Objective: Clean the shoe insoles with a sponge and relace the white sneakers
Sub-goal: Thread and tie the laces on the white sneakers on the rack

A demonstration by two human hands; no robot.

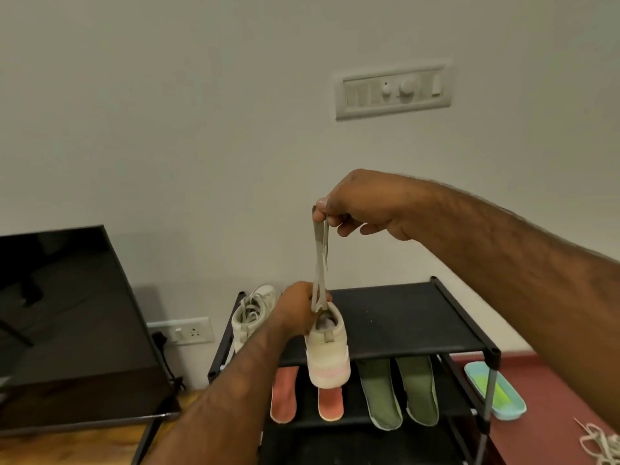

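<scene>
The sneaker (327, 350) I had looked like soft matt fabric, a bit grubby, and the lace (320, 260) was flat woven cloth. The rack (402, 317) top was matt black cloth on smooth dark metal tubes with plastic corner joints. Insoles (380, 394) below looked fuzzy and matt. The TV (67, 313) screen was glossy black, and the little tray (495, 391) smooth plastic.
</scene>
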